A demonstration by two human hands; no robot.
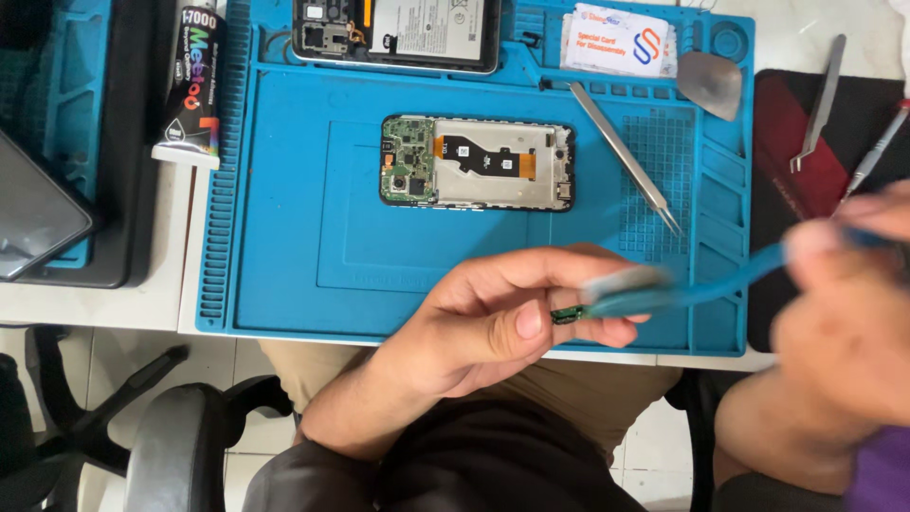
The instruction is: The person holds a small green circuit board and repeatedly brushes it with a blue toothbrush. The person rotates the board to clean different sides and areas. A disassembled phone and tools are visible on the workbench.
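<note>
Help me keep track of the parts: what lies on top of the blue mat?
On the blue mat: an opened phone, tweezers, a metal pry tool, a card, another opened phone. The left hand covers part of the mat.

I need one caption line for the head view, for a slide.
Left hand pinches a small green circuit board while the blurred right hand brushes it, above an opened phone on a blue mat.
</note>
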